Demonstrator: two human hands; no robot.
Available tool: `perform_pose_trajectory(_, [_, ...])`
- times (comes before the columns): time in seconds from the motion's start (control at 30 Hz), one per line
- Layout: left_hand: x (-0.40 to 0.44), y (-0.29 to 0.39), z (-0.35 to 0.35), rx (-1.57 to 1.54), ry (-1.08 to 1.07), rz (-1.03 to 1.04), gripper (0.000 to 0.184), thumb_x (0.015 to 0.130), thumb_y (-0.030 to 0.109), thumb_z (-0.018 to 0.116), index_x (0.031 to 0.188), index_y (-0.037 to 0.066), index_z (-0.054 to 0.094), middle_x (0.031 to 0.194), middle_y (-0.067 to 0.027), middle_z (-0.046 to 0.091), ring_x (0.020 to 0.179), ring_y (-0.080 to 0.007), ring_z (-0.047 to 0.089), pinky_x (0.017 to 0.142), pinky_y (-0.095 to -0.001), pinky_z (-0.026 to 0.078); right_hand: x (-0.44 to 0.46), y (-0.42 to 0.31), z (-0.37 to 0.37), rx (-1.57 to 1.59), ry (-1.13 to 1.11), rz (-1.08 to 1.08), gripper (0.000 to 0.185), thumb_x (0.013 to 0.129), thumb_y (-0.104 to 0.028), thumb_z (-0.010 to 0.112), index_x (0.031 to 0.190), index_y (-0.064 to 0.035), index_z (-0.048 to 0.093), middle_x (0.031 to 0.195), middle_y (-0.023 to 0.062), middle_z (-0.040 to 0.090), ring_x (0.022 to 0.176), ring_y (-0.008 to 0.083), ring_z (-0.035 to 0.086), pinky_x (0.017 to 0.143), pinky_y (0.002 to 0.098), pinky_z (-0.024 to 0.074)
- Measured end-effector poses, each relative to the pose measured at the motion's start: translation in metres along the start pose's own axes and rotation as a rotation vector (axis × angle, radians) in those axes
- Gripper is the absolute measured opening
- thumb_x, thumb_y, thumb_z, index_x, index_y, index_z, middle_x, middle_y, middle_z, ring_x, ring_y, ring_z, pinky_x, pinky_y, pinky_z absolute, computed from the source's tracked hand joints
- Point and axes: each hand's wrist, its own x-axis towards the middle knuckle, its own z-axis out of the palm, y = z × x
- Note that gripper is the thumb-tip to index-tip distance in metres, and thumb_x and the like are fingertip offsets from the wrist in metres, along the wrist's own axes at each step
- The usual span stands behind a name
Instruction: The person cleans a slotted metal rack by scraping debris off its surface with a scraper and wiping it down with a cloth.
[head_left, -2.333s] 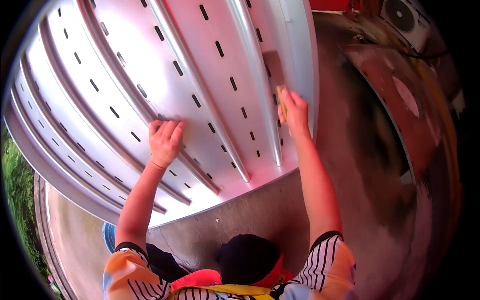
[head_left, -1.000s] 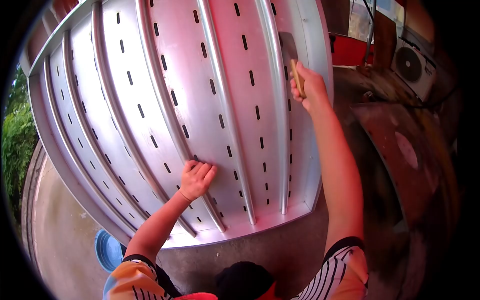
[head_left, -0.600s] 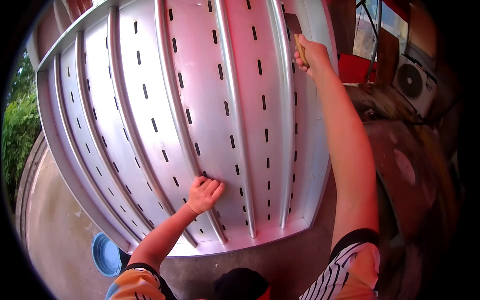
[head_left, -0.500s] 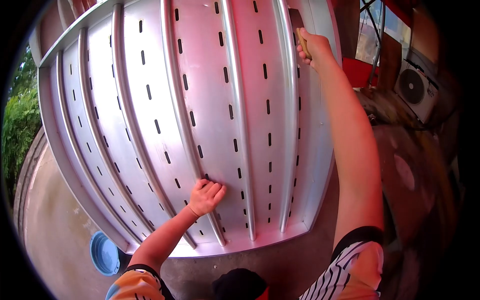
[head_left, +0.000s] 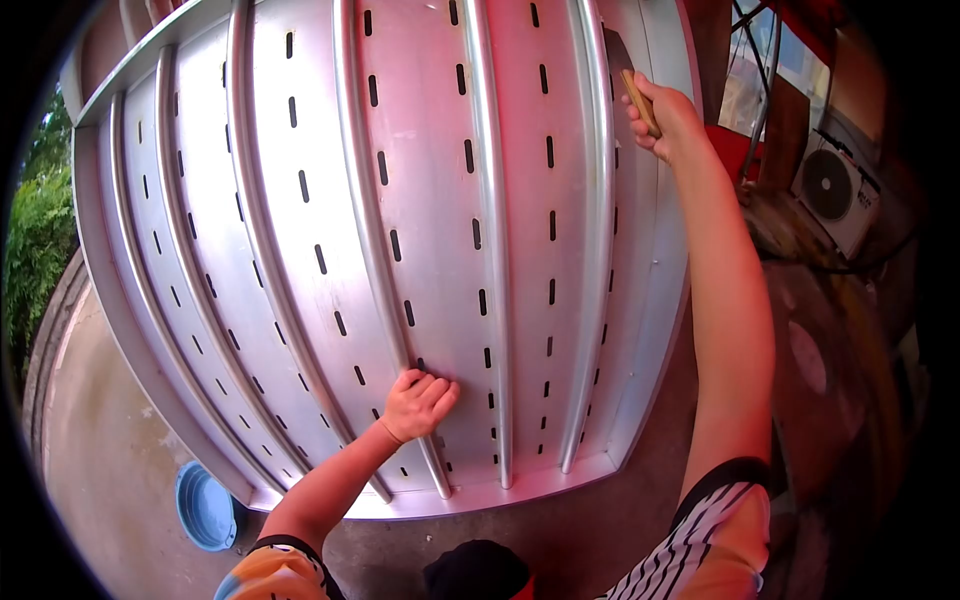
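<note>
A large metal panel (head_left: pixel 440 200) with rows of slots and long round bars fills the middle of the view. My right hand (head_left: pixel 662 115) is closed around the wooden handle of a flat-bladed scraper (head_left: pixel 643 103); its dark blade lies beside the rightmost bar, near the panel's upper right. Lower down, my left hand (head_left: pixel 420 403) rests with curled fingers on the panel, over a bar at a slot. What its fingertips hold, if anything, is hidden.
A blue basin (head_left: pixel 206 506) stands on the concrete floor at lower left. Green plants (head_left: pixel 38 250) and a kerb are at the far left. On the right are a fan unit (head_left: pixel 830 187), a red object and a dark, rusty-looking surface.
Compared with the earliest frame, my right hand and the scraper have moved up along the rightmost bar. My left hand now rests lower in view, still curled on the panel. The view has shifted.
</note>
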Motion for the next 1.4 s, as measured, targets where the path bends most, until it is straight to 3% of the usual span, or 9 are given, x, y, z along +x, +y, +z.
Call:
perform_pose_trajectory(0.07, [0.0,0.001,0.0,0.004,-0.015,-0.001,0.02,0.072,0.014,0.056,0.091,0.009,0.061,0.076,0.0008,0.054,0.067,-0.013,0.053,0.078,-0.0297,0.04,0.013,-0.018,0.009,-0.022,0.027,-0.043,0.037,0.096,-0.039,0.051,0.091,-0.0024,0.054,0.064,0.0016,0.049,0.044,0.0095,0.04,0.038,0.0231,0.027])
perform_pose_trajectory(0.17, [-0.001,0.0,0.001,0.002,-0.01,0.0,0.02,0.072,0.014,0.056,0.091,0.009,0.061,0.077,0.0007,0.054,0.067,-0.0131,0.053,0.078,-0.0296,0.039,0.026,-0.025,0.006,0.316,-0.097,-0.206,0.035,0.097,-0.035,0.049,0.09,-0.001,0.053,0.066,0.0052,0.051,0.048,0.0119,0.045,0.043,0.026,0.032])
perform_pose_trajectory(0.3, [-0.001,-0.001,0.0,0.005,-0.009,0.005,0.02,0.072,0.014,0.056,0.091,0.009,0.061,0.077,0.0009,0.054,0.067,-0.0128,0.053,0.078,-0.0296,0.039,0.017,0.007,-0.01,0.286,-0.058,-0.15,0.037,0.096,-0.038,0.051,0.091,-0.001,0.054,0.068,0.0056,0.052,0.05,0.0121,0.046,0.044,0.0255,0.0332])
perform_pose_trajectory(0.47, [-0.003,0.0,0.004,-0.004,0.009,-0.008,0.019,0.072,0.012,0.057,0.09,0.009,0.061,0.077,0.0009,0.054,0.066,-0.0126,0.053,0.078,-0.0298,0.039,-0.057,0.078,-0.037,0.171,0.02,-0.123,0.039,0.094,-0.041,0.053,0.093,-0.0027,0.056,0.064,0.0043,0.053,0.043,0.0117,0.046,0.04,0.0243,0.0321])
perform_pose_trajectory(0.57, [-0.001,0.001,0.003,-0.032,0.016,-0.013,0.022,0.069,0.009,0.06,0.09,0.006,0.062,0.075,-0.0004,0.055,0.063,-0.0141,0.053,0.072,-0.0302,0.04,-0.108,0.131,-0.046,0.108,0.043,0.006,0.038,0.095,-0.042,0.052,0.094,-0.0035,0.056,0.06,0.0039,0.052,0.04,0.0118,0.045,0.037,0.0253,0.0292])
perform_pose_trajectory(0.7, [-0.001,0.002,0.004,0.003,0.013,-0.007,0.018,0.073,0.011,0.057,0.09,0.008,0.062,0.077,0.0005,0.054,0.065,-0.0129,0.053,0.077,-0.0294,0.039,-0.117,0.159,-0.046,0.067,0.046,0.145,0.04,0.094,-0.043,0.051,0.096,-0.0034,0.055,0.057,0.0042,0.049,0.035,0.0131,0.042,0.034,0.026,0.0268])
perform_pose_trajectory(0.93, [0.0,0.001,0.003,0.002,0.028,-0.006,0.019,0.072,0.011,0.057,0.09,0.007,0.061,0.077,0.0002,0.054,0.064,-0.0135,0.052,0.076,-0.0295,0.04,-0.087,0.103,-0.034,0.254,0.017,-0.113,0.04,0.096,-0.042,0.05,0.1,-0.0028,0.054,0.06,0.0035,0.049,0.042,0.0116,0.043,0.039,0.0249,0.0285])
perform_pose_trajectory(1.2, [0.0,0.004,0.002,0.01,0.026,-0.024,0.018,0.073,0.01,0.057,0.09,0.008,0.06,0.074,0.0002,0.051,0.065,-0.0134,0.052,0.076,-0.0292,0.04,-0.117,0.146,-0.046,0.064,0.055,0.002,0.04,0.095,-0.042,0.052,0.097,-0.0023,0.057,0.06,0.0041,0.052,0.04,0.0105,0.044,0.037,0.0235,0.0291])
perform_pose_trajectory(1.4, [0.003,0.004,0.001,0.027,0.023,-0.016,0.018,0.073,0.01,0.056,0.091,0.008,0.06,0.074,0.0006,0.052,0.065,-0.0129,0.053,0.076,-0.0285,0.039,-0.09,0.106,-0.038,-0.06,0.007,0.045,0.04,0.094,-0.042,0.053,0.097,-0.0022,0.057,0.06,0.0031,0.052,0.04,0.0102,0.044,0.037,0.0235,0.0296])
